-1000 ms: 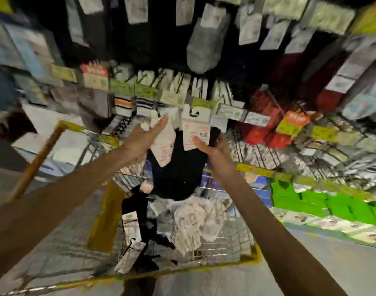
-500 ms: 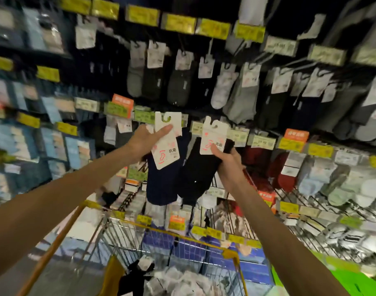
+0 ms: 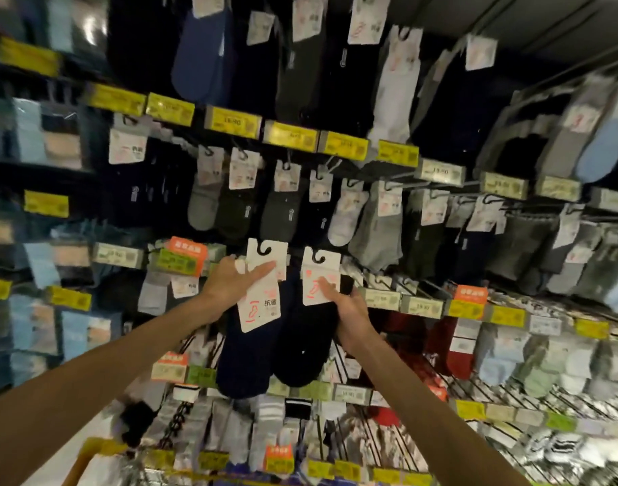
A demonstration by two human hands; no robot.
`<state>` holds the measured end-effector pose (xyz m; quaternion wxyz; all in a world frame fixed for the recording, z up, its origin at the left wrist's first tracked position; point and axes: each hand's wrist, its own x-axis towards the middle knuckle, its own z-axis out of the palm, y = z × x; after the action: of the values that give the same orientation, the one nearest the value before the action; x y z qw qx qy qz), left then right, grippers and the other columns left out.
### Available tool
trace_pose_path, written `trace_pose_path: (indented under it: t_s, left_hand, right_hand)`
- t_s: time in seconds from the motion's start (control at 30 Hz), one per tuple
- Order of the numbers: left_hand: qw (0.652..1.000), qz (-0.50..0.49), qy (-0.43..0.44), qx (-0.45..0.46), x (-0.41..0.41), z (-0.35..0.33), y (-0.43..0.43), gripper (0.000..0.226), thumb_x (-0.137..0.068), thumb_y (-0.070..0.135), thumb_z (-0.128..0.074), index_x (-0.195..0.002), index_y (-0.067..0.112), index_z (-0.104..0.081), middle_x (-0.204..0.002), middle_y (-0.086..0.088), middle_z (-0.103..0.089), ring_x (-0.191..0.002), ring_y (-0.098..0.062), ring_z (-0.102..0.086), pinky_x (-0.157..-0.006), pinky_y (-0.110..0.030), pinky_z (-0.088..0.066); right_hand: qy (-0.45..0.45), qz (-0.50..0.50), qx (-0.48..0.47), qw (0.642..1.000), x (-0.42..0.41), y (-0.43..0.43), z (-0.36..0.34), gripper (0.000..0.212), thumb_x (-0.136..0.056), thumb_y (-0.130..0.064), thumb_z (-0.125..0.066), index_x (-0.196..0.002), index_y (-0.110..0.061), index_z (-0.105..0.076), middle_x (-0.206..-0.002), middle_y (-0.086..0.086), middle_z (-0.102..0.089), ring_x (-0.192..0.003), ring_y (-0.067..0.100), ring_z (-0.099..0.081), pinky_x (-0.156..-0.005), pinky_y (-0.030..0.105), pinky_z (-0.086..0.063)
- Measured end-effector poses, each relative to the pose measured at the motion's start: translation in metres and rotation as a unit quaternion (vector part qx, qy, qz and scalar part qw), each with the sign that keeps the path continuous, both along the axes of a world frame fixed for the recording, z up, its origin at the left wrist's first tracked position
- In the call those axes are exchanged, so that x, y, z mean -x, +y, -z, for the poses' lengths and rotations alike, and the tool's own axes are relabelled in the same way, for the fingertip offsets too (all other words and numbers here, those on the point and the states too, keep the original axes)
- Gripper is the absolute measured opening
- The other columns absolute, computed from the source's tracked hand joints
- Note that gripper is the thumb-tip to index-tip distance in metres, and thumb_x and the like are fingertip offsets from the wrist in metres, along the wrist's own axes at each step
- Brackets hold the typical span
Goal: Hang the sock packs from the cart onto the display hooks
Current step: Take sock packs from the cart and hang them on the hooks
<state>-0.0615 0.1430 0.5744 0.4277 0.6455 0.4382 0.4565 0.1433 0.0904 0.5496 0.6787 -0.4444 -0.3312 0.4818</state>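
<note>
My left hand [image 3: 230,283] pinches the navy sock pack [image 3: 260,308] by its white card. My right hand [image 3: 351,312] grips the black sock pack [image 3: 300,349]. Both packs hang long-ways down, hook holes on top. The display hooks [image 3: 330,167] are up ahead, both hands about as near. I can't tell which hook is free, because it's too blurry.

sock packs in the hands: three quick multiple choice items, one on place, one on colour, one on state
1. The navy sock pack is where relative to the black sock pack? A left B right C below
2. Both packs' header cards are: A yellow B white C orange
3. The left hand: A hangs empty B makes an empty fist C holds the navy pack's card
Key: A, navy sits left of black; B, both cards are white; C, its fingers pinch that card.
</note>
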Motion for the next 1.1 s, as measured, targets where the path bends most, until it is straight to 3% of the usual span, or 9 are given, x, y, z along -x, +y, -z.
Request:
trace_pose_path:
  t_s: [0.2,0.4,0.6,0.73,0.83,0.97,1.1]
  left_hand:
    - [1.000,0.003,-0.021,-0.002,0.005,-0.017,0.027,0.021,-0.087,0.036,-0.072,-0.075,0.021,-0.067,-0.065,0.014,-0.070,-0.064,-0.004,-0.067,-0.052,-0.018,-0.045]
    - [1.000,-0.014,-0.016,0.011,-0.003,-0.025,0.052,0.034,-0.083,0.044,-0.075,-0.092,0.011,-0.071,-0.082,-0.003,-0.076,-0.074,-0.018,-0.073,-0.061,-0.029,-0.052]
    - [1.000,-0.008,-0.026,0.005,-0.034,-0.035,0.054,0.024,-0.085,0.035,-0.075,-0.080,0.013,-0.068,-0.079,-0.006,-0.075,-0.070,-0.018,-0.072,-0.056,-0.025,-0.049]
    - [1.000,0.001,-0.022,-0.001,-0.055,-0.049,0.058,0.027,-0.085,0.037,-0.074,-0.082,0.010,-0.071,-0.075,-0.005,-0.076,-0.067,-0.018,-0.073,-0.061,-0.028,-0.054]
    - [1.000,0.012,-0.017,0.002,-0.066,-0.059,0.063,0.026,-0.086,0.036,-0.073,-0.085,0.010,-0.071,-0.067,0.001,-0.074,-0.059,-0.011,-0.071,-0.052,-0.021,-0.049]
    - [1.000,0.008,-0.007,0.000,-0.072,-0.070,0.067,0.027,-0.087,0.036,-0.072,-0.081,0.010,-0.071,-0.063,0.001,-0.073,-0.055,-0.011,-0.069,-0.055,-0.022,-0.049]
    - [1.000,0.001,-0.011,-0.006,-0.074,-0.075,0.071,0.023,-0.089,0.029,-0.070,-0.074,0.013,-0.067,-0.059,0.002,-0.071,-0.049,-0.005,-0.066,-0.042,-0.013,-0.044]
  right_hand:
    - [-0.029,0.026,-0.015,0.999,0.006,0.026,-0.019,0.034,-0.082,-0.006,-0.075,-0.115,-0.007,-0.064,-0.103,0.013,-0.074,-0.094,0.029,-0.072,-0.077,0.042,-0.059]
    - [-0.026,0.033,-0.015,0.999,-0.002,0.042,-0.035,0.031,-0.083,-0.004,-0.073,-0.113,-0.006,-0.064,-0.098,0.011,-0.075,-0.084,0.025,-0.074,-0.062,0.034,-0.058]
    - [-0.007,0.037,-0.010,0.999,-0.032,0.048,-0.037,0.032,-0.082,-0.003,-0.074,-0.111,-0.007,-0.062,-0.097,0.012,-0.075,-0.083,0.025,-0.074,-0.064,0.036,-0.058]
    - [-0.004,0.026,-0.020,0.999,-0.056,0.053,-0.039,0.038,-0.083,-0.006,-0.074,-0.118,-0.008,-0.060,-0.101,0.011,-0.075,-0.089,0.026,-0.073,-0.065,0.035,-0.058]
    - [-0.003,0.009,-0.028,1.000,-0.072,0.055,-0.041,0.036,-0.086,-0.008,-0.070,-0.121,-0.008,-0.060,-0.107,0.012,-0.074,-0.095,0.028,-0.072,-0.072,0.038,-0.058]
    - [0.017,-0.037,-0.050,0.998,-0.090,0.053,-0.049,0.023,-0.093,-0.006,-0.060,-0.116,-0.004,-0.063,-0.106,0.014,-0.073,-0.087,0.025,-0.073,-0.064,0.032,-0.058]
    - [0.020,-0.050,-0.059,0.997,-0.102,0.056,-0.053,0.021,-0.094,-0.008,-0.058,-0.114,-0.005,-0.063,-0.102,0.012,-0.074,-0.086,0.023,-0.072,-0.066,0.033,-0.058]
